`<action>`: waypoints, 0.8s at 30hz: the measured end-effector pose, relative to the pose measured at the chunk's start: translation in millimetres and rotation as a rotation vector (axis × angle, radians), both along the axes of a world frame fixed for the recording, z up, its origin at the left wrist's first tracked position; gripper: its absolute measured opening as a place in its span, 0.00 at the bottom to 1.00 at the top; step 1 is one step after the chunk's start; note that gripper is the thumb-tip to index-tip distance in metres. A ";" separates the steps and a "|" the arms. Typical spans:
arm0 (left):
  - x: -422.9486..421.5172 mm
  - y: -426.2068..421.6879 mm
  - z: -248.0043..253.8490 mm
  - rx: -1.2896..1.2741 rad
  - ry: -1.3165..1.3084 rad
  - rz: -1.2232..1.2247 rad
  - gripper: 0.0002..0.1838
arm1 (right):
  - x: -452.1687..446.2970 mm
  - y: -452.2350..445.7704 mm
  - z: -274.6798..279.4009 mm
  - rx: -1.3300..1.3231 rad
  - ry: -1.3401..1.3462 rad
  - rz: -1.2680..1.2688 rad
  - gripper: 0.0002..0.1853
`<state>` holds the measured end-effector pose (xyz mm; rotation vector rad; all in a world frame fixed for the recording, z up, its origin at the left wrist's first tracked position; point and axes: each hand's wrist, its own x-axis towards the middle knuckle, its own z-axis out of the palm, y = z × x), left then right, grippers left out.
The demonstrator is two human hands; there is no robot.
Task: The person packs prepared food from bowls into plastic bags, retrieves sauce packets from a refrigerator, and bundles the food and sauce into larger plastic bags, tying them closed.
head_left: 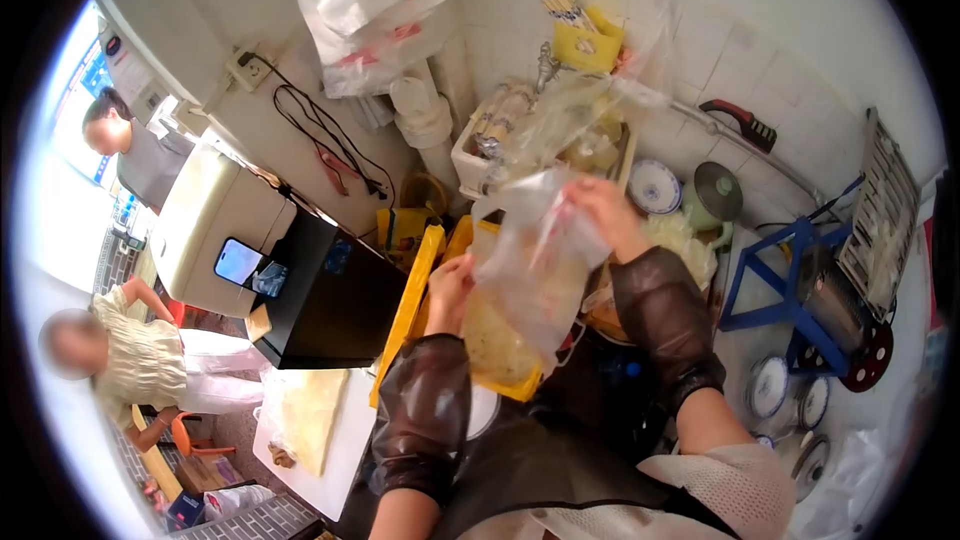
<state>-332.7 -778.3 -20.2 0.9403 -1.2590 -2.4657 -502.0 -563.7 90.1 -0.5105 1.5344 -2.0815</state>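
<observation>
A translucent white plastic bag (535, 265) with faint red print hangs between my two hands. My right hand (605, 212) is closed on its upper right edge. At the bag's left edge, my left hand (450, 290) has its fingers pinched together on the plastic. Dark see-through sleeve covers are on both forearms. Beneath the bag is a yellow tray (522, 388) lined with clear plastic, holding pale food that I cannot make out. The bag hides much of the tray.
A black cabinet (335, 305) stands left with a phone (238, 262) on it. White bags (365, 0) hang above. A blue metal stand (765, 285), bowls (768, 385) and a green lidded pot (713, 198) are right. Two people are at far left.
</observation>
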 end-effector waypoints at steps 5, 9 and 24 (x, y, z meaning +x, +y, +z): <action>80.0 -22.0 -124.1 -1.345 -0.453 -0.018 0.07 | -68.6 -18.0 93.7 -0.019 0.375 -0.158 0.09; 86.2 9.4 -82.7 -0.863 -0.548 -0.029 0.07 | -101.6 -95.6 142.5 -0.024 1.486 -0.558 0.06; 98.3 29.4 0.4 -0.399 -0.143 0.318 0.11 | -305.9 -96.0 -170.4 1.153 1.257 -0.174 0.24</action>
